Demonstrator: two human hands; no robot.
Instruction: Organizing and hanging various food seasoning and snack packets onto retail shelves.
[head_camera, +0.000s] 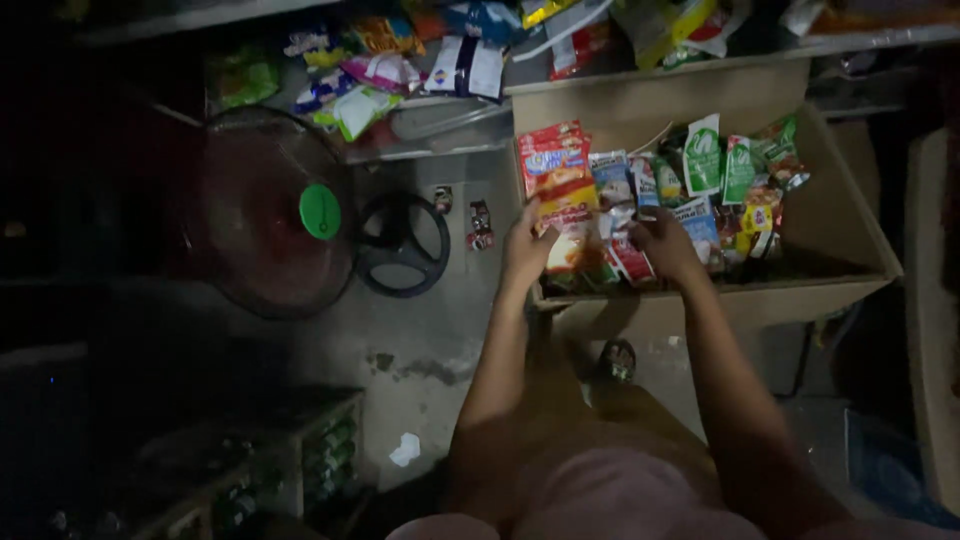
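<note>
A wooden box (845, 215) stands in front of me, filled with several coloured snack packets. My left hand (525, 248) grips a red and orange packet (566, 200) at the box's left end. My right hand (666, 245) rests among the packets in the middle, fingers closed on a small red and white packet (630, 258). Green and white packets (703, 155) stand upright further back on the right. Both forearms reach forward over my knees.
An electric fan (268, 215) with a green hub lies on the concrete floor at left, its round base (402, 243) beside it. More packets hang and lie on a shelf (440, 70) above. A crate of bottles (300, 450) sits at lower left. The scene is dim.
</note>
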